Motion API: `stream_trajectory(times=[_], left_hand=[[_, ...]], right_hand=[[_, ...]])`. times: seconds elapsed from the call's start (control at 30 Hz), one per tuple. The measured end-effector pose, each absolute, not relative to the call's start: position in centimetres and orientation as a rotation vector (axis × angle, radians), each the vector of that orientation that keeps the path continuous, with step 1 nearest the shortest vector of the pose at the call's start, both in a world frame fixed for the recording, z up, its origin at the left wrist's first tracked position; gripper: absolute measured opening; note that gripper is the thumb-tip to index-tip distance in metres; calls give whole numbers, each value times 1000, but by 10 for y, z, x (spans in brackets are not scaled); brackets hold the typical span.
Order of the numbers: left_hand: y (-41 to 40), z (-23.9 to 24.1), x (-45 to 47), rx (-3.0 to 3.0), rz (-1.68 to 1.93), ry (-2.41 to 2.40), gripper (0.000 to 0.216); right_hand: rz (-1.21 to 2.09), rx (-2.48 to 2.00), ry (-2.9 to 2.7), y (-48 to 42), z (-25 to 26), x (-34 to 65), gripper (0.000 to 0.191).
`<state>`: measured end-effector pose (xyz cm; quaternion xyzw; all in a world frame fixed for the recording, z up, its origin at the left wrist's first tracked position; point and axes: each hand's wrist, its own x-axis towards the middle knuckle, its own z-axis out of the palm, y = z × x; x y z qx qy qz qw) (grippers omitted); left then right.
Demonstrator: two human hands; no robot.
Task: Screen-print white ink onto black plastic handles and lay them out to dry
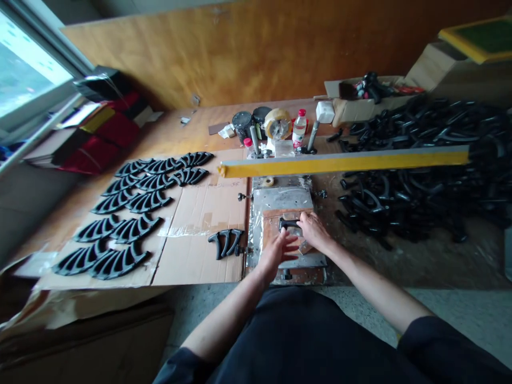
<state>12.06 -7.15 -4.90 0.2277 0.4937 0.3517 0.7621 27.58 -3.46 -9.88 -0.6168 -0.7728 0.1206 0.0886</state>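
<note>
My right hand (314,230) pinches a small black curved plastic part (288,223) on the metal fixture plate (280,200) in front of me. My left hand (279,249) hovers just beside it over the plate, fingers stretched out and slightly blurred, holding nothing. A small group of the same black parts (227,242) lies on the cardboard sheet (200,213) just left of the plate.
Rows of black parts (132,213) are fanned out on the cardboard at left. A large heap of them (420,165) fills the right side. A yellow bar (344,161) crosses above the plate. Tins, tape roll (277,124), bottle (299,128) and boxes stand behind.
</note>
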Motion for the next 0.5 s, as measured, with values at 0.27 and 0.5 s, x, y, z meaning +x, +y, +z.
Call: stream_trajectory(times=[0.27,0.5], left_hand=[[-87,-86,100,358,957,1246,40],[-75,-115,-57,967,707,2092,36]], right_hand=[[575,-1397,-2330,-39,-83,289,20],[468,-2329,-2234,11,-135,420,60]])
